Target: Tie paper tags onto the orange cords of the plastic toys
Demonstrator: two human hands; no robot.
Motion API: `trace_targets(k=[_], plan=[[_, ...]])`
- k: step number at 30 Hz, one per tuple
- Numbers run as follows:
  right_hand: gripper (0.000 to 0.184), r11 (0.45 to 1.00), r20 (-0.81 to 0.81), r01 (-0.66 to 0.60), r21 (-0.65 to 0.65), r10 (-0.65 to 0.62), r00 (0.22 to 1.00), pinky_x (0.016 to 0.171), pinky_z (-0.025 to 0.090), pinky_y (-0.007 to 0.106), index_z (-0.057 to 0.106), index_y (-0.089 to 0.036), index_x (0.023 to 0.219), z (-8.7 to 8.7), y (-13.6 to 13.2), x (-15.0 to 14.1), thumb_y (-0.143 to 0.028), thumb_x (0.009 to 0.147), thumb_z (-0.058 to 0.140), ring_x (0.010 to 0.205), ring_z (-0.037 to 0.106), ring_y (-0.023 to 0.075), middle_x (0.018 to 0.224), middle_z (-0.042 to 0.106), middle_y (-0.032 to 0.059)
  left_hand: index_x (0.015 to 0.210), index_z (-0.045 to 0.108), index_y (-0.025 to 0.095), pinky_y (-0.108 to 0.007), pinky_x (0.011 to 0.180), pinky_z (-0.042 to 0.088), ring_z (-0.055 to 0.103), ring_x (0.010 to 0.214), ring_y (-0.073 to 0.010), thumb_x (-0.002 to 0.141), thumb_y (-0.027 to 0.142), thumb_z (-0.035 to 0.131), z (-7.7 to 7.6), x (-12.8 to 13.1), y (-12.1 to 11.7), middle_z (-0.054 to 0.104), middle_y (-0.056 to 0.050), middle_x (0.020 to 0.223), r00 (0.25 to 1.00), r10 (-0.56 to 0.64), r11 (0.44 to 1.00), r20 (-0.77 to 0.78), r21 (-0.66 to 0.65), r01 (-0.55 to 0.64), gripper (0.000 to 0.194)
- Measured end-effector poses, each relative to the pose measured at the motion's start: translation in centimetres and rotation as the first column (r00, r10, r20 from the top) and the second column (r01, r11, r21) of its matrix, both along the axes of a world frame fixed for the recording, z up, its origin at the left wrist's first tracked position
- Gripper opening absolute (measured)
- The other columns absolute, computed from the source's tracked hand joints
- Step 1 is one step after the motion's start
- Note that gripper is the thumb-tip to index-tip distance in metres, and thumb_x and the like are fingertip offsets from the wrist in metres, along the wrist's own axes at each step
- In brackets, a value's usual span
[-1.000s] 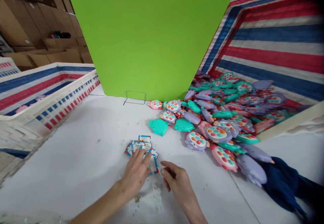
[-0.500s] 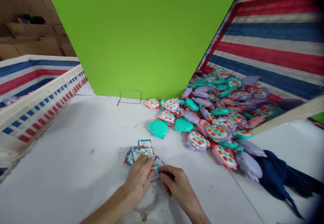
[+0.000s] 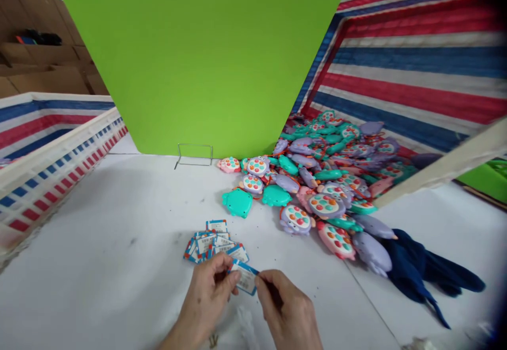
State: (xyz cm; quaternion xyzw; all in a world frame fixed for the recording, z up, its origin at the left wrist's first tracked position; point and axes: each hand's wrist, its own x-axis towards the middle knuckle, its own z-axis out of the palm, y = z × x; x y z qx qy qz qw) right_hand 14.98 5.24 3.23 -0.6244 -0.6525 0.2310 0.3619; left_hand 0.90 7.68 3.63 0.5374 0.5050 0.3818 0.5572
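Between my two hands is a small printed card [image 3: 245, 277] with a blue border and a barcode. My left hand [image 3: 209, 289] pinches its left end between thumb and fingers. At the card's right edge, the fingertips of my right hand [image 3: 285, 300] are closed on it too. Just beyond my left hand lies a loose, overlapping pile of similar cards [image 3: 209, 242], white with blue and red edges. A teal animal-shaped toy [image 3: 237, 202] rests face down past the pile.
A heap of purple, pink and teal toys [image 3: 325, 206] spills from a striped-lined bin [image 3: 404, 81] on the right. Dark blue cloth [image 3: 428, 265] lies beside it. A bent wire frame [image 3: 195, 154] stands before the green panel [image 3: 206, 65]. A white basket [image 3: 59, 181] is at left.
My hands have lifted one card off the pile and drawn it nearer to me, so its printed face now shows. The whole view has shifted slightly.
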Motion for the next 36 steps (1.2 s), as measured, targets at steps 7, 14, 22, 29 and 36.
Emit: trace_targets(k=[7, 14, 22, 29, 36], plan=[[0.02, 0.996, -0.02, -0.092, 0.014, 0.093, 0.995, 0.047, 0.04, 0.019, 0.051, -0.02, 0.068, 0.0, -0.6, 1.4, -0.029, 0.083, 0.042, 0.048, 0.051, 0.0122, 0.057, 0.055, -0.0006, 0.065, 0.048, 0.016, -0.022, 0.055, 0.034, 0.045, 0.058, -0.0131, 0.078, 0.028, 0.043, 0.6, 1.3, -1.7, 0.047, 0.001, 0.058, 0.956, 0.031, 0.988, -0.29, 0.155, 0.015, 0.018], [0.016, 0.991, -0.002, -0.129, 0.028, 0.13, 0.992, 0.045, 0.041, 0.02, 0.049, -0.02, 0.07, 0.3, -1.3, 2.6, -0.023, 0.083, 0.04, 0.049, 0.052, 0.0126, 0.061, 0.056, 0.0004, 0.068, 0.051, 0.016, -0.02, 0.055, 0.032, 0.044, 0.058, -0.0126, 0.081, 0.029, 0.041, 1.0, 2.1, -2.3, 0.047, 0.002, 0.06, 0.934, -0.011, 0.966, -0.356, 0.239, 0.103, 0.021], [0.021, 0.978, -0.195, -0.163, -0.133, 0.135, 0.971, 0.044, 0.036, 0.019, 0.041, -0.021, 0.065, 1.4, -1.8, 3.0, -0.031, 0.083, 0.037, 0.043, 0.046, 0.0109, 0.049, 0.047, -0.005, 0.072, 0.054, 0.016, -0.02, 0.056, 0.034, 0.047, 0.06, -0.0128, 0.082, 0.03, 0.042, 1.3, 2.6, -2.7, 0.052, 0.0, 0.064, 0.936, -0.004, 0.958, -0.352, 0.268, 0.105, 0.02], [0.025, 0.988, -0.225, -0.116, -0.102, 0.091, 0.97, 0.041, 0.031, 0.019, 0.044, -0.02, 0.061, 1.2, -2.0, 2.5, -0.034, 0.081, 0.041, 0.042, 0.039, 0.0094, 0.047, 0.04, -0.0064, 0.068, 0.052, 0.016, -0.019, 0.052, 0.035, 0.049, 0.056, -0.0124, 0.081, 0.03, 0.043, 1.7, 2.7, -3.1, 0.052, 0.0, 0.057, 0.976, -0.005, 0.982, -0.217, 0.182, 0.045, 0.021], [0.023, 0.978, -0.211, -0.158, -0.136, 0.127, 0.969, 0.045, 0.032, 0.019, 0.042, -0.02, 0.063, 1.1, -2.0, 2.5, -0.034, 0.082, 0.039, 0.046, 0.039, 0.0102, 0.051, 0.039, -0.0057, 0.072, 0.054, 0.015, -0.019, 0.055, 0.036, 0.051, 0.058, -0.0126, 0.082, 0.028, 0.041, 1.4, 2.6, -3.3, 0.053, 0.0, 0.06, 0.956, 0.027, 0.96, -0.291, 0.275, 0.056, 0.02]])
